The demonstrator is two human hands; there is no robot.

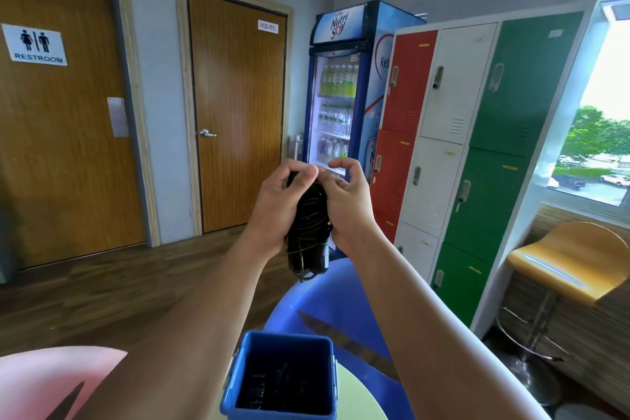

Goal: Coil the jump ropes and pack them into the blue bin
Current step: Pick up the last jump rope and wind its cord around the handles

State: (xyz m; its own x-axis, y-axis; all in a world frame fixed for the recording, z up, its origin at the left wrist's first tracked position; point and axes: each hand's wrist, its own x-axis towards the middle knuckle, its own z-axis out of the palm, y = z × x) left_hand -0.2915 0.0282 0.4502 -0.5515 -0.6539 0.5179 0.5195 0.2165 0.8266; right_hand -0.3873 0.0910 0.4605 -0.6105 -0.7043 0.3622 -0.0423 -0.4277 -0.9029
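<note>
A black jump rope (308, 215) is wound into a tight bundle. It is held upright between the left hand (272, 204) and the right hand (347, 204), up above the blue bin (286, 336). More coiled black ropes (269, 385) are seen lying inside the open bin.

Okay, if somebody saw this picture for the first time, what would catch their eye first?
Dead centre, the left hand and right hand grip a coiled black jump rope, held up in front of a drinks fridge. Directly below, at the bottom edge, sits the open blue bin with dark coils already inside. On the right, the red, white and green lockers stand out.
</note>
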